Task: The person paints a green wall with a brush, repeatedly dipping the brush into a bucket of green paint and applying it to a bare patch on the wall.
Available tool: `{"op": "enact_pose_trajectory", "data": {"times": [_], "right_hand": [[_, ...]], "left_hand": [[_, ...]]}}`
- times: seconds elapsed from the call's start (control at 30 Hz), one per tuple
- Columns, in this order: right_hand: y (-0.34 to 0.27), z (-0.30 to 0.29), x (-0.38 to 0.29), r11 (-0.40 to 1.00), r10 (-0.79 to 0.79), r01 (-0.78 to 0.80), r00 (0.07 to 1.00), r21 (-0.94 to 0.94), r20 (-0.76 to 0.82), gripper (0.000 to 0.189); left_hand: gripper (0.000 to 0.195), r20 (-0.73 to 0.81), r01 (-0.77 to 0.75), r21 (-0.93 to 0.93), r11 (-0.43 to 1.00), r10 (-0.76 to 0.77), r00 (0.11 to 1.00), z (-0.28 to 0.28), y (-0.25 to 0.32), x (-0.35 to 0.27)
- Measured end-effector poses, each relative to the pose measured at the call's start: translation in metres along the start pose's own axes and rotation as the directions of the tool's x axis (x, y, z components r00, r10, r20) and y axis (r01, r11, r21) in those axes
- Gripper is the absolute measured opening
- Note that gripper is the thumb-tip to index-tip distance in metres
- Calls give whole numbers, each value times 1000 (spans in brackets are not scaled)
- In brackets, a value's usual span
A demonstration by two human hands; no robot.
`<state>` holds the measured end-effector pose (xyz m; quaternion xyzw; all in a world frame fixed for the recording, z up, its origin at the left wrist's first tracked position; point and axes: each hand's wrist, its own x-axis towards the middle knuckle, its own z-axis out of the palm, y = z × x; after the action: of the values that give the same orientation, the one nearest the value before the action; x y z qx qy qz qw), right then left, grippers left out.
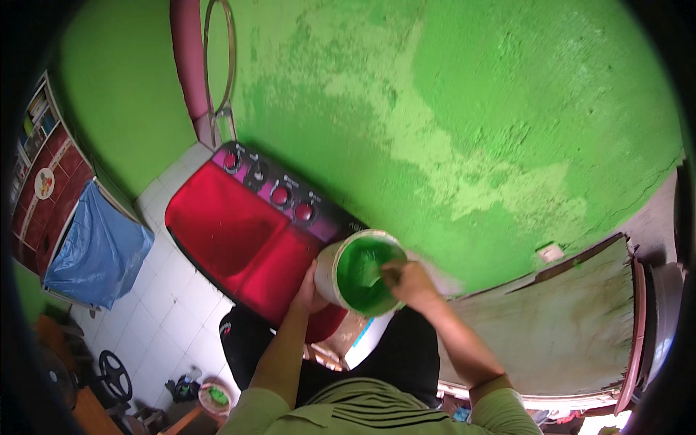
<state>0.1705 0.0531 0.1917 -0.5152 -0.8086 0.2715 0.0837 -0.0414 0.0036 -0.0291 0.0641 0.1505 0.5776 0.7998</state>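
Note:
My left hand [308, 291] grips the side of a whitish plastic bucket [329, 272], tilted so that its mouth faces me. Green paint [353, 285] coats the inner wall and lies within. Over the right part of the rim reaches my right hand [410, 283], its fingers curled around what looks like a small flat tool [371, 272]. The tool's pale green end shows inside the bucket; its exact kind is unclear. Beneath and behind the bucket is the red lid of a twin-tub washing machine [228, 217], with a dark knob panel [280, 196] along its back.
A patchy green wall [435, 109] rises ahead. To the right stands a worn board panel [533, 337]. At left are a tiled cabinet [51, 201] with a blue plastic sheet [100, 247], and, lower, a black steering wheel [115, 375] and a small container with green contents [216, 396].

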Motion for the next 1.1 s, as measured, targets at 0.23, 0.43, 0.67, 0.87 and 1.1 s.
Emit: {"op": "enact_pose_trajectory", "data": {"times": [0.23, 0.43, 0.67, 0.87, 1.1], "right_hand": [[32, -14, -43, 592, 368, -275, 929, 757, 50, 28], [58, 16, -66, 59, 439, -197, 886, 979, 152, 30], [81, 43, -71, -413, 286, -121, 924, 903, 254, 26], [88, 62, -76, -523, 235, -36, 954, 851, 185, 20], [91, 63, -83, -569, 188, 26, 977, 822, 99, 23]], "left_hand": [[70, -47, 4, 13, 1000, -3, 999, 7, 6, 0], [69, -62, -16, 45, 999, 18, 998, 13, 5, -2], [69, -20, -30, 54, 998, 31, 999, 13, 5, 2], [72, -14, -22, 19, 1000, 22, 1000, 6, 3, 2], [73, -61, 90, -46, 995, -93, 994, -11, 2, 4]]}}
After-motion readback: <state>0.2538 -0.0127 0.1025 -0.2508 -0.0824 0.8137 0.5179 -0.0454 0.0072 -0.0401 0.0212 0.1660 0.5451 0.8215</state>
